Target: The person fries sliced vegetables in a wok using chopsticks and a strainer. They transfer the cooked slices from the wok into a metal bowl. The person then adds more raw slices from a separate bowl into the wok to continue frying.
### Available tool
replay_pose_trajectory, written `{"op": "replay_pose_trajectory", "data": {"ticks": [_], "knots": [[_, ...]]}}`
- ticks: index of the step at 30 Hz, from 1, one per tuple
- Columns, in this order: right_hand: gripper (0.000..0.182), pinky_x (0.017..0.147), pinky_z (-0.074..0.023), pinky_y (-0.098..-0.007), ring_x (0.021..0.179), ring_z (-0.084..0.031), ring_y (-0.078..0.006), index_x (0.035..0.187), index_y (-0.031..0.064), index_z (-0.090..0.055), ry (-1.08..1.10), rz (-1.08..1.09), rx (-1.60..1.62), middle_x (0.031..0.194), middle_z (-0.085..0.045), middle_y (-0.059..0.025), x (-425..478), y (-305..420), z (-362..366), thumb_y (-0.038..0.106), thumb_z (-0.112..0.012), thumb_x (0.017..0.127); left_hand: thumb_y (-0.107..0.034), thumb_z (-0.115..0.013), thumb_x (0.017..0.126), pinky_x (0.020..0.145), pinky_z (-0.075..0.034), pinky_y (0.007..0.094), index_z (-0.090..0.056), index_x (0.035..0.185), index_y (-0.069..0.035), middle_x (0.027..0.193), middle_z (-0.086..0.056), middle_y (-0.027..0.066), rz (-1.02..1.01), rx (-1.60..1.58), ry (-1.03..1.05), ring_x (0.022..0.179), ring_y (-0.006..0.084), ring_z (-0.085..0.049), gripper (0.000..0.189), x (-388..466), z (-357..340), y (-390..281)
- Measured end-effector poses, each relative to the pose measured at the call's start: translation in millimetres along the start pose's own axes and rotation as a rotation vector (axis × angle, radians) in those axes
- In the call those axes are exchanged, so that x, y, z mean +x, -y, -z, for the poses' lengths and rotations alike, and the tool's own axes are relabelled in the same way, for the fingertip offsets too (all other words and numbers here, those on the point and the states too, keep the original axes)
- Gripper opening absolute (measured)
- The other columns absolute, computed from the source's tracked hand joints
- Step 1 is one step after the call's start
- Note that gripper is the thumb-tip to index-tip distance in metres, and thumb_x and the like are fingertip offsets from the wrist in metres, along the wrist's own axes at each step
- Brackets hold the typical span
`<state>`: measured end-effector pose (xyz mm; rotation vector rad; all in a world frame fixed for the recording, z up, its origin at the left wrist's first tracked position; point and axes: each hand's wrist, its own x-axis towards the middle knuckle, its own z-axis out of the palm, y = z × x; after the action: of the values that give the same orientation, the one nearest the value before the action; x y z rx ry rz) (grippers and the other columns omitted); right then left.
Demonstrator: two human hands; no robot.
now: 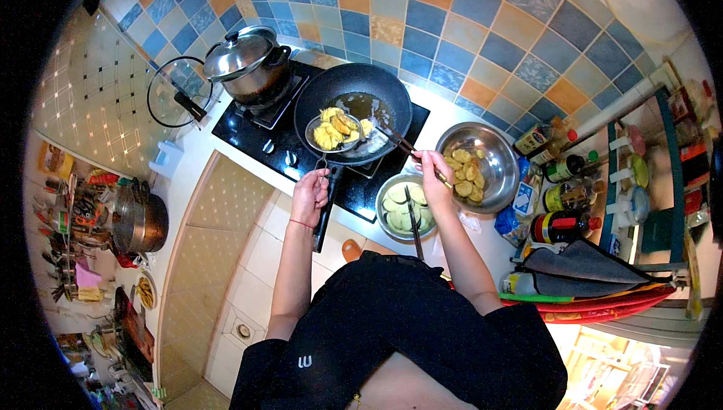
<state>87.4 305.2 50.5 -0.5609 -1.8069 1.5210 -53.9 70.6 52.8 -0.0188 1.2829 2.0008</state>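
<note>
My left hand (310, 191) grips the handle of a wire strainer (309, 138) above the near left side of a black wok (390, 85). Yellow fried slices (332, 130) fill the strainer. Oil (355, 103) lies in the bottom of the wok. My right hand (435, 181) holds dark chopsticks (402, 143), whose tips reach into the wok beside a yellow piece (366, 127) at the strainer's right edge. Below that hand stands a metal bowl of pale green slices (395, 206), with another pair of chopsticks (414, 223) resting in it.
Browned slices (466, 175) lie in a large steel bowl (500, 156) at the right. Bottles (565, 226) line the counter beyond it. A lidded pot (243, 74) stands on the left burner, next to a glass lid (179, 91). The wok's handle (324, 221) juts towards me.
</note>
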Motion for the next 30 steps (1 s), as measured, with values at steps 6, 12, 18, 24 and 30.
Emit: {"op": "replay_pose_trajectory", "data": {"ticks": [6,12,18,24,30], "knots": [[0.023,0.067,-0.0497,-0.025,0.077,-0.062,-0.014,0.093,-0.0021,-0.062,-0.035,0.061,0.114,0.085,-0.064,-0.0091,7,9,4,0.017,-0.049,0.095,-0.019,-0.034,0.099,0.036,-0.022,0.017,-0.054,0.107,-0.001,0.066,-0.051,-0.0003,-0.161,0.001,0.059,0.04,0.0028,-0.03,0.029,-12,-32,-39],[0.022,0.067,-0.0504,-0.0255,0.075,-0.063,-0.0149,0.093,-0.0025,-0.062,-0.011,0.048,0.063,0.084,-0.065,-0.0096,-1,4,5,0.016,-0.05,0.095,-0.022,-0.035,0.099,0.036,-0.022,0.0166,-0.054,0.109,-0.001,0.066,-0.05,-0.0003,-0.174,-0.065,0.076,0.041,0.0029,-0.031,0.03,-2,-28,-29],[0.022,0.066,-0.0503,-0.0256,0.076,-0.064,-0.0161,0.092,-0.0029,-0.062,-0.01,0.037,0.087,0.087,-0.064,-0.01,-3,0,14,0.015,-0.05,0.095,-0.019,-0.038,0.096,0.035,-0.02,0.017,-0.054,0.099,-0.003,0.065,-0.05,-0.0018,-0.004,-0.092,-0.031,0.041,0.003,-0.03,0.022,1,-13,3],[0.021,0.066,-0.0503,-0.0251,0.077,-0.064,-0.0149,0.092,-0.0027,-0.062,-0.017,0.065,0.103,0.085,-0.064,-0.009,4,-2,19,0.014,-0.05,0.095,-0.02,-0.033,0.099,0.036,-0.022,0.0169,-0.054,0.107,-0.001,0.067,-0.05,0.0,-0.168,-0.047,0.038,0.041,0.0037,-0.03,0.03,-11,-44,-31],[0.02,0.065,-0.0503,-0.0249,0.076,-0.065,-0.0149,0.092,-0.0024,-0.062,0.013,0.063,0.108,0.084,-0.064,-0.0082,-2,-1,16,0.014,-0.051,0.094,-0.02,-0.035,0.098,0.035,-0.021,0.0175,-0.054,0.104,-0.001,0.066,-0.051,-0.0002,-0.138,-0.125,0.03,0.04,0.0042,-0.03,0.027,-2,-34,-13]]}}
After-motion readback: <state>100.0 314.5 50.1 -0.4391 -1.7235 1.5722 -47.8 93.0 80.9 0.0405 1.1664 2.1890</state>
